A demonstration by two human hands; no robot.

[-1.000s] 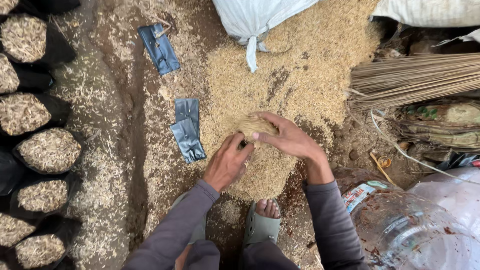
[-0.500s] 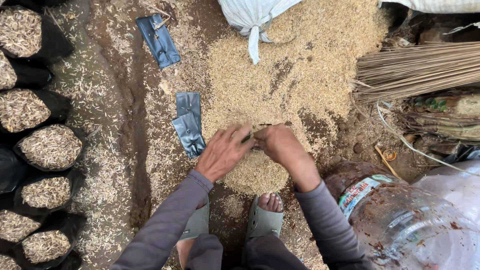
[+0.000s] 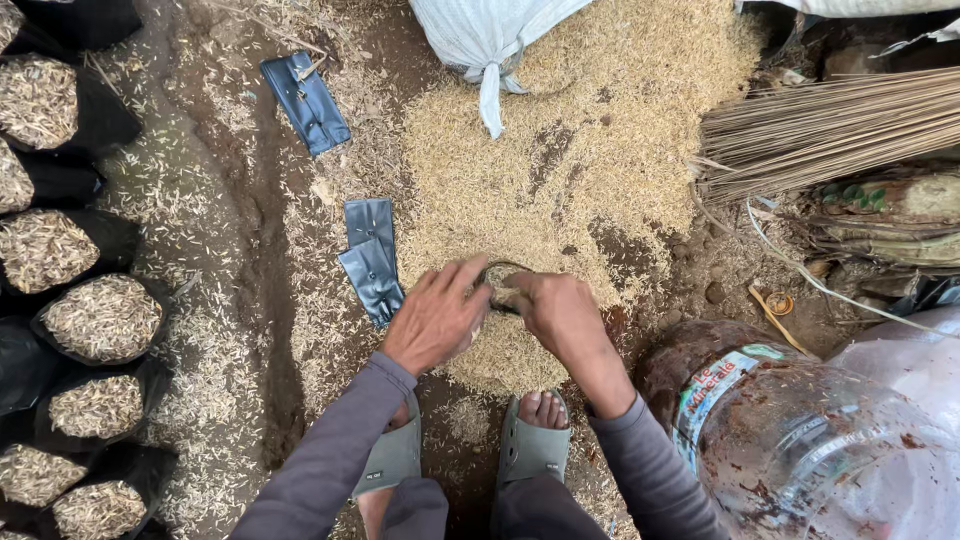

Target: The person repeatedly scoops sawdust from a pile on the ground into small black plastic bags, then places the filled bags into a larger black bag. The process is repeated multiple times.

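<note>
A: What do the two hands hold?

B: The left hand (image 3: 437,318) and the right hand (image 3: 562,312) are together over the pile of pale yellow rice husk (image 3: 560,170) on the ground. Between them is a small black plastic bag (image 3: 500,283) with its mouth open, and husk shows inside it.

A: How do the fingers stand?

B: The fingers (image 3: 462,277) of the left hand are bent and close together, and they touch the left rim of the bag. The right hand is curled on the right rim. I cannot tell exactly how tight each grip is, because the backs of the hands cover the fingertips.

A: Where is this bag?

B: It sits on the near edge of the pile, just in front of the person's foot in a grey-green sandal (image 3: 528,440).

A: What lies around?

B: Two flat empty dark bags (image 3: 372,255) lie just left of the left hand. Filled black bags (image 3: 100,318) stand in a row at the far left. A tied white woven sack (image 3: 487,40) is at the top, a bundle of thin brown sticks (image 3: 830,130) at the right, and a dirty clear plastic jug (image 3: 800,440) near the right arm.
</note>
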